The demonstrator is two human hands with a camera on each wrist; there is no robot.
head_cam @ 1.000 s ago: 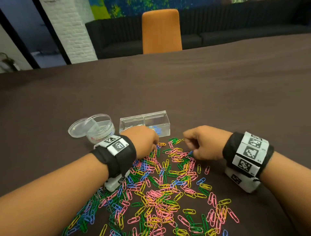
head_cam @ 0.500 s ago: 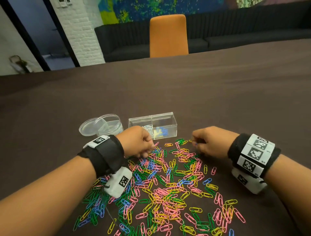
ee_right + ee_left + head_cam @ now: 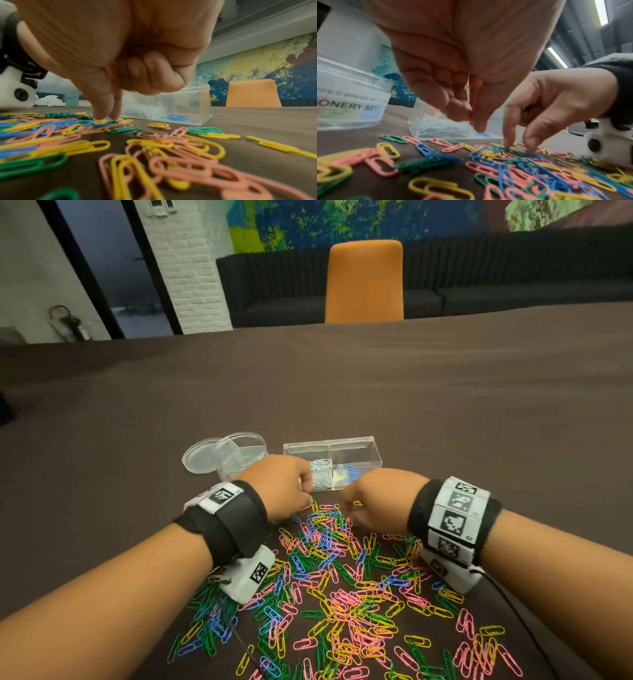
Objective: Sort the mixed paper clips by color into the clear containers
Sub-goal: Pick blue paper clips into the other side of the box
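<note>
Nearest the person, a loose spread of paper clips (image 3: 346, 594) in pink, yellow, green and blue covers the brown table (image 3: 479, 412), reaching from the near edge of the head view up to both hands.

The left hand (image 3: 279, 486) hangs over the far left edge of the spread with its fingers curled down and its thumb meeting the fingertips; the left wrist view shows that close pinch but is too blurred to tell whether a clip sits in it.

The right hand (image 3: 378, 501) is just to the right of it, over the far edge of the pile. Its index finger and thumb (image 3: 102, 111) point down with their tips touching a small tangle of blue and yellow clips (image 3: 102, 121), while its other fingers are curled into the palm. No clip is lifted off the table.

Just beyond the hands stands a clear rectangular box (image 3: 363, 451) with two compartments: white clips (image 3: 322, 477) fill the left one and a few blue clips (image 3: 349, 472) lie in the right one.

To the left of the box stands a round clear tub (image 3: 245, 450) with inner dividers, its lid (image 3: 200, 455) lying flat beside it.

Across the table stands an orange chair (image 3: 364, 280).
</note>
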